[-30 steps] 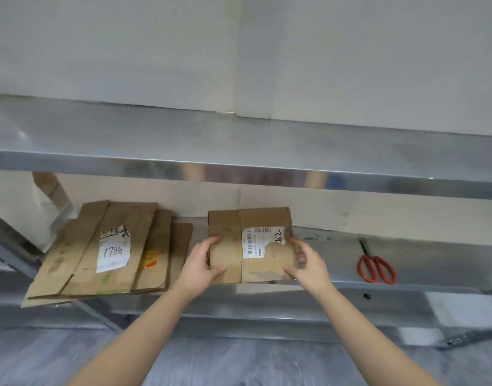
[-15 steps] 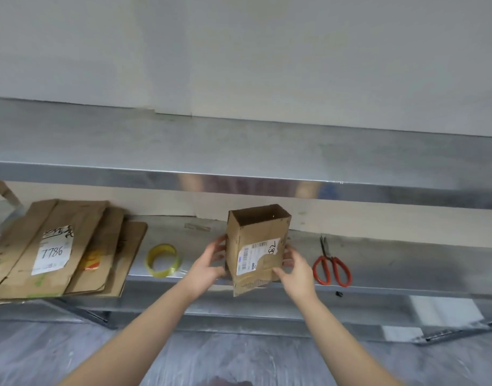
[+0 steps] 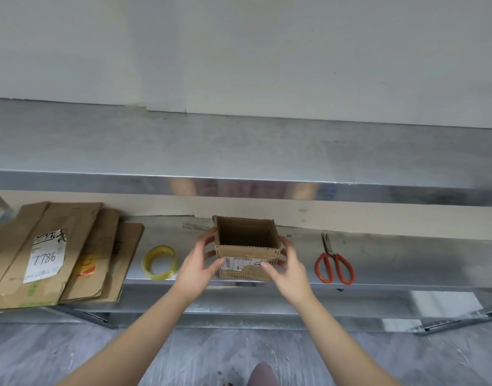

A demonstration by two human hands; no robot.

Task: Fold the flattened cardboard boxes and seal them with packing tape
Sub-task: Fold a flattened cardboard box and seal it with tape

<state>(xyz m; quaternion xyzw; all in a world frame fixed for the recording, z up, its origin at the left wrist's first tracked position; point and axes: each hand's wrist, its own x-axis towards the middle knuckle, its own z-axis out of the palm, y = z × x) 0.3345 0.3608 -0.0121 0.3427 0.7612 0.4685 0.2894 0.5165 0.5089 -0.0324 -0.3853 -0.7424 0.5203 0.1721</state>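
A small brown cardboard box with a white shipping label stands opened into a square tube on the lower metal shelf, its open end facing up at me. My left hand grips its left side, thumb on the front face. On the right side my right hand holds it, fingers curled round the corner and thumb on the label. A roll of yellowish packing tape lies flat on the shelf just left of my left hand.
A stack of flattened cardboard boxes, the top one marked 7786, lies at the shelf's left end. Red-handled scissors rest to the right of the box. An upper metal shelf overhangs; grey floor lies below.
The box went from a flat piece held on the shelf to a lifted half-open tube, and now stands squared open on the shelf. The tape roll came into view.
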